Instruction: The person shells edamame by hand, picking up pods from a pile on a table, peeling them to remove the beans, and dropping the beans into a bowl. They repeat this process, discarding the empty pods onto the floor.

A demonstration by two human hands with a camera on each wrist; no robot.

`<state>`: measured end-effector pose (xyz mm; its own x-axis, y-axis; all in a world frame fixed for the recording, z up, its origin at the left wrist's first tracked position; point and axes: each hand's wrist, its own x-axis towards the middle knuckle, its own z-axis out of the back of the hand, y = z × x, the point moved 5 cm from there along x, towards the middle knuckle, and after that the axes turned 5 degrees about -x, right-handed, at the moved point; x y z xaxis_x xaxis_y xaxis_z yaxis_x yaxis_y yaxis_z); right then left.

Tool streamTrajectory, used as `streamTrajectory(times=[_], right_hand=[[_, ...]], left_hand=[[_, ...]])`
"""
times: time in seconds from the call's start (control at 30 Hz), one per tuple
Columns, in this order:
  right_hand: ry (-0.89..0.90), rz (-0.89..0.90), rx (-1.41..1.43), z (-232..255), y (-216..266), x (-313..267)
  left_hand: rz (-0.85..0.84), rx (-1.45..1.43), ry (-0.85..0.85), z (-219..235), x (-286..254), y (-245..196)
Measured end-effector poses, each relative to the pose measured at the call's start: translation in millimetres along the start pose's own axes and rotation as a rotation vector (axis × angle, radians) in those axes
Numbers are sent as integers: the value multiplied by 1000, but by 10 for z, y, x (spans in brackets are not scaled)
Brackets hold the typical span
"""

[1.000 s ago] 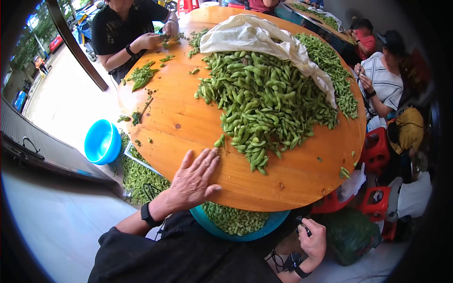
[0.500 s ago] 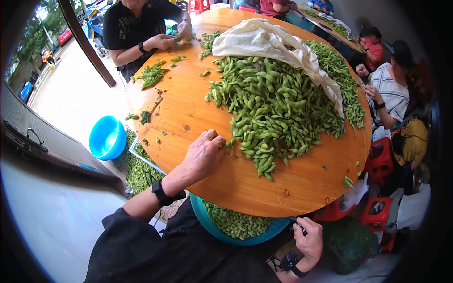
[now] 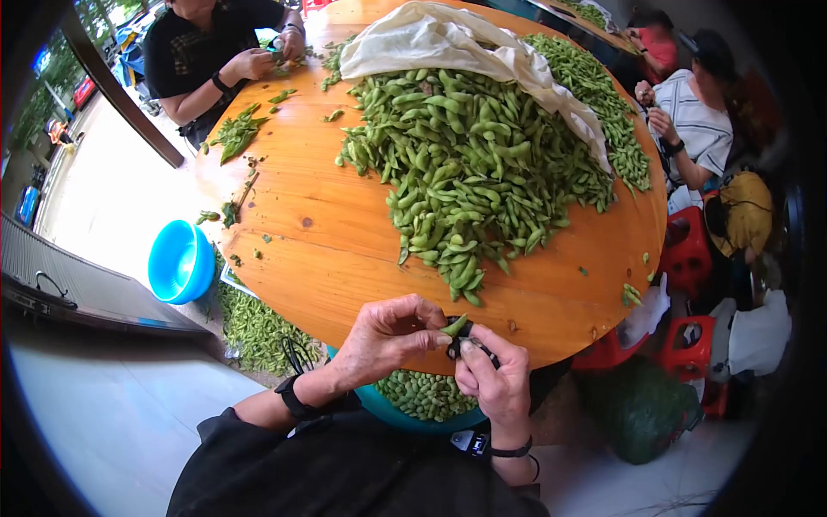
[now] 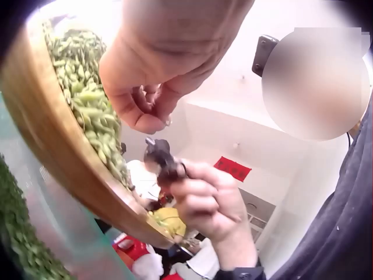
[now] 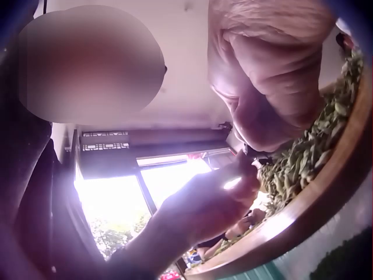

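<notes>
In the head view my left hand (image 3: 388,339) pinches a green pod (image 3: 455,326) between thumb and fingers, above the near edge of the wooden table (image 3: 301,258). Beside it, my right hand (image 3: 497,376) grips a small black tool (image 3: 480,349) whose head meets the pod. The left wrist view shows the dark tool (image 4: 162,158) in the right hand (image 4: 207,201), just below the left fingertips. A large heap of pods (image 3: 482,164) lies on the table. Under the table edge, a teal basin (image 3: 388,412) holds loose beans (image 3: 426,392).
A white cloth (image 3: 439,43) covers the back of the heap. Stems and leaves (image 3: 239,133) lie at the left. A blue basin (image 3: 181,261) stands by more pods (image 3: 258,332) on the floor. Red stools (image 3: 687,345) are at the right; other people sit around the table.
My left hand has drawn back from the tabletop near the heap with a pod in its fingers. My right hand has come up and left with the tool, meeting it.
</notes>
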<state>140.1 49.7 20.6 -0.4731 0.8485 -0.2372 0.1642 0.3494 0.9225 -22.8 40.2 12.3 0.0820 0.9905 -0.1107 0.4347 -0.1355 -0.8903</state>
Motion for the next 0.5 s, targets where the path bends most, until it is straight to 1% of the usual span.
streamTrajectory(times=[0.03, 0.1, 0.17, 0.23, 0.27, 0.3, 0.33, 0.37, 0.4, 0.43, 0.5], right_hand=[[-11, -3, 1, 22, -11, 11], [3, -31, 49, 47, -64, 29], [-21, -29, 49, 68, -97, 18], [-39, 57, -2, 108, -119, 15], [-44, 53, 1, 122, -123, 10], [-17, 49, 66, 125, -122, 12], [9, 44, 131, 122, -126, 8], [5, 41, 133, 126, -145, -8], [6, 41, 193, 123, -164, -20], [7, 42, 253, 121, -175, -25], [-3, 38, 216, 129, -163, -35]], left_hand=[[9, -3, 7, -19, 12, 47], [-73, 20, 29, -33, 33, 89], [-66, 54, 27, -38, 33, 118], [-59, 89, 24, -43, 23, 147], [12, -60, 26, -45, 19, 192], [81, -208, 27, -52, 17, 236], [87, -209, 28, -51, 22, 250], [171, -433, 91, -89, 23, 294], [251, -656, 152, -133, 22, 318], [253, -656, 151, -143, 29, 317], [309, -682, 136, -183, 32, 344]])
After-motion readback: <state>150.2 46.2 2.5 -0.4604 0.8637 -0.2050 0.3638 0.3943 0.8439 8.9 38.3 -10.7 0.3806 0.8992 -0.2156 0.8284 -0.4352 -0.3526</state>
